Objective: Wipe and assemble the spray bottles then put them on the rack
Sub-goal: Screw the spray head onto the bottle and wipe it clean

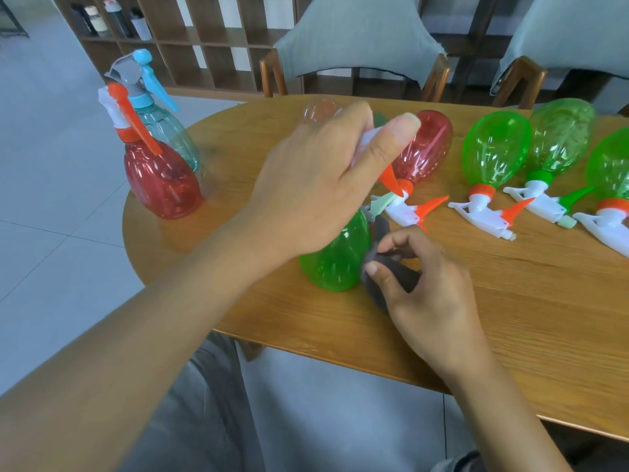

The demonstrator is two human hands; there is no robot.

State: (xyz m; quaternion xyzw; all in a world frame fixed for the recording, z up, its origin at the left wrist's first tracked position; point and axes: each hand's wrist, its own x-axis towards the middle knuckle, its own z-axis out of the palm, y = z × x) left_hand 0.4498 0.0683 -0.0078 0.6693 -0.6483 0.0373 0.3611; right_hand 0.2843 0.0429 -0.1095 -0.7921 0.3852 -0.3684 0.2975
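A: What is the left hand (316, 185) doing?

B: It is curling round the white plastic spray head with an orange trigger (381, 155), thumb on top, steadying the upright green translucent plastic bottle (337, 257) that is standing near the worktop's near edge, towards its left end.

A: And the right hand (425, 284)?

B: It is pinching a dark grey soft cloth (391, 277) between thumb and fingertips and pressing it to the bottle's right flank.

A: How should the wiping be going?

B: I would say the left hand should be holding the head firmly so the light bottle is not tipping, while the cloth is following the ribs downwards; the wall is glossy, fluted and probably thin, so light pressure should suffice.

A: What is lying around them?

B: Just behind, a red translucent bottle lying on its side (422, 148), and further right a row of green bottles on their sides with white spray heads (497, 155), running towards the right edge of the round-cornered wooden worktop (510, 318). At the left edge, a red upright bottle with an orange trigger (160, 178) and a pale blue upright bottle with a blue trigger (163, 127) are standing, touching or nearly so.

A: And the rack?

B: I cannot tell; only brown shelving (218, 39) is showing beyond.
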